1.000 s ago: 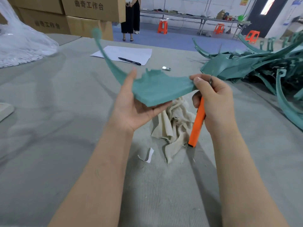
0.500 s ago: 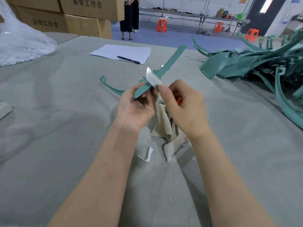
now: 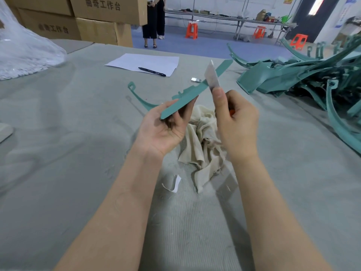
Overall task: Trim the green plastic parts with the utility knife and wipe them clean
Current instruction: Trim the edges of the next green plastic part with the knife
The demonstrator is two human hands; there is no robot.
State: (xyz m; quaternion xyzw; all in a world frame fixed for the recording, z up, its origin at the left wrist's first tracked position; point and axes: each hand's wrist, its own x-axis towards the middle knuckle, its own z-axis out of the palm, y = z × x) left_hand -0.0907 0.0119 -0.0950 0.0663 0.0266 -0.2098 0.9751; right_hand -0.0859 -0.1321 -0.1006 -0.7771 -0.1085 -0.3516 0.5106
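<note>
Head camera, looking down over my forearms at a grey, felt-covered worktop (image 3: pixel 58 153).

At the centre of the view, my left hand (image 3: pixel 162 130) is palm up, with its fingers curled around the near end of a long green plastic part (image 3: pixel 187 96). The part is held off the worktop and points away towards 1 o'clock. A thin curved arm of it trails towards 10 o'clock.

Just to the right, my right hand (image 3: pixel 236 122) is closed around the orange utility knife (image 3: pixel 212 79). The thumb lies along the blade, which appears to meet the part's far edge.

A crumpled beige cloth (image 3: pixel 203 137) lies under both hands, untouched. At 2 o'clock sits a heap of green parts (image 3: pixel 293 79). I cannot tell which of them are trimmed.

I judge that trimming of this piece is under way, that wiping has not begun, and that much of the heap remains.
</note>
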